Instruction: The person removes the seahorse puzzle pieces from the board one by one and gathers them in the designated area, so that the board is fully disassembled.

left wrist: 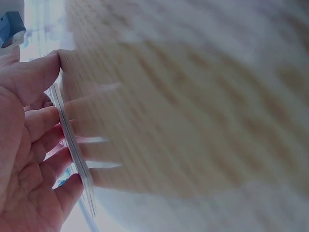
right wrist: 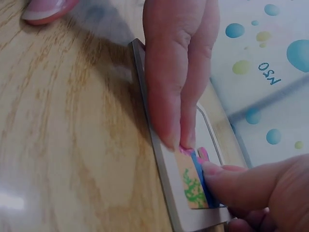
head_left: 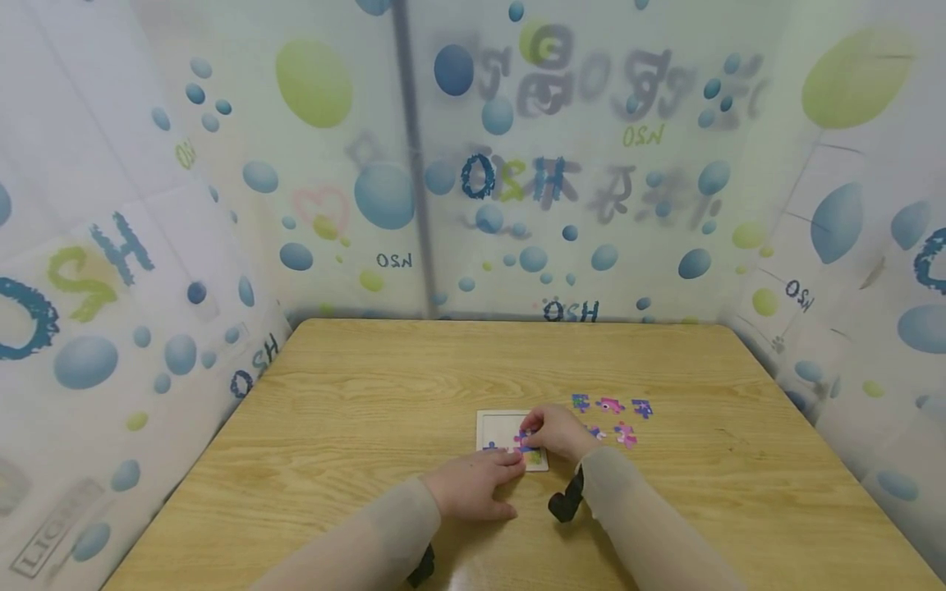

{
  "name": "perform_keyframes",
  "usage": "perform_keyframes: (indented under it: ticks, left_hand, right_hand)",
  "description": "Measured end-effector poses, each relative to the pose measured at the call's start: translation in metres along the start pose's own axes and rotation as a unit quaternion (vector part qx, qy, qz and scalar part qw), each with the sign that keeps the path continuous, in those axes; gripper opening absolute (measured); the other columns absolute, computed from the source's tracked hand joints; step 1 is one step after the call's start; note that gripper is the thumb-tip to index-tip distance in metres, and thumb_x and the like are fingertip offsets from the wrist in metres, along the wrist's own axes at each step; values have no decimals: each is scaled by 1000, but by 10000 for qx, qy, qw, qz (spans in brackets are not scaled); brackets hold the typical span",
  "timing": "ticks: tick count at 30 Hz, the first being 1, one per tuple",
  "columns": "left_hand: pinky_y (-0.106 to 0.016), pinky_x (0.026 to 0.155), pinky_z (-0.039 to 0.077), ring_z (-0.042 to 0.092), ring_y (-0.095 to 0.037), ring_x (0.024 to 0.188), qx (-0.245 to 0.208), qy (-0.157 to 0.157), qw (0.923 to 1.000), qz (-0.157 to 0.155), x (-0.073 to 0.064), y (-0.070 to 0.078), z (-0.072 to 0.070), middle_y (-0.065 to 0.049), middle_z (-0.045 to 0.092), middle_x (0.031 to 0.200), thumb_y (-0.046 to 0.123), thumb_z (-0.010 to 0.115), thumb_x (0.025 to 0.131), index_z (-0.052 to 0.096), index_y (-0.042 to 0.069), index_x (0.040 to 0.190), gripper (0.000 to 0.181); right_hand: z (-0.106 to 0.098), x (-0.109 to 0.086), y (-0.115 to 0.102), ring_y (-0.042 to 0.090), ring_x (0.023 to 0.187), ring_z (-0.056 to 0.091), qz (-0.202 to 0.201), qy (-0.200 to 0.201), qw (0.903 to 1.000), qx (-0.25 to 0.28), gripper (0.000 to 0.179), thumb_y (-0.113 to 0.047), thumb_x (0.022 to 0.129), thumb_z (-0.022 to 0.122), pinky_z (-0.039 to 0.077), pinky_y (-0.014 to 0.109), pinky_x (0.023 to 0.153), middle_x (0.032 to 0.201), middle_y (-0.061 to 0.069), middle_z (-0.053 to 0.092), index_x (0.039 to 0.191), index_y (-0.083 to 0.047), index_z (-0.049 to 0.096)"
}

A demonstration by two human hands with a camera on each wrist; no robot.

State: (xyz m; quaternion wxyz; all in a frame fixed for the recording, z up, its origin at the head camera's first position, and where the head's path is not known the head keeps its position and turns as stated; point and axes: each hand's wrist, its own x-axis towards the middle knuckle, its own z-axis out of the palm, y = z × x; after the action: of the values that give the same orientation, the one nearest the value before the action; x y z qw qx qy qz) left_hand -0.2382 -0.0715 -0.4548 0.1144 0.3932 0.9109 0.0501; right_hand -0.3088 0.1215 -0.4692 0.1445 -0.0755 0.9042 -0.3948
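Observation:
A white puzzle tray (head_left: 505, 423) lies on the table, with a few joined jigsaw pieces along its near side. My left hand (head_left: 476, 484) reaches over the near edge. Its extended fingers (right wrist: 166, 106) press on the frame and the edge of the pieces, while its thumb stays apart on the table side. My right hand (head_left: 563, 432) pinches a blue and pink puzzle piece (head_left: 526, 437) over the tray. In the right wrist view, the right thumb (right wrist: 231, 181) is right at this piece's pink tab, beside a fitted piece with green seaweed (right wrist: 194, 186).
Loose puzzle pieces lie right of the tray, among them a pink one with an eye (head_left: 610, 405), a purple one (head_left: 642, 408) and a pink one (head_left: 626, 435). The wooden table (head_left: 332, 394) ends at patterned curtains (head_left: 332, 205) on three sides.

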Motion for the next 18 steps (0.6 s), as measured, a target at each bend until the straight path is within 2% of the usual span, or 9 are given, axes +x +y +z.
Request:
perform_keyframes:
  ticks: [10,18]
  left_hand:
    - [-30,113,27,33,-19,139,-70,-22,10000,-36,-1,0,-1,-1,36,152,49,60,91,42,14,146,69]
    - [-29,113,26,34,-19,139,-4,7,10000,-7,0,0,0,-1,37,152,48,60,91,43,13,146,68]
  right_hand:
    - [1,2,2,19,85,53,102,-49,9996,260,17,-5,82,75,45,37,84,90,2,61,96,-10,69]
    - [1,3,4,20,84,53,108,-17,9994,316,14,-9,81,76,43,38,84,88,2,61,93,-11,69]
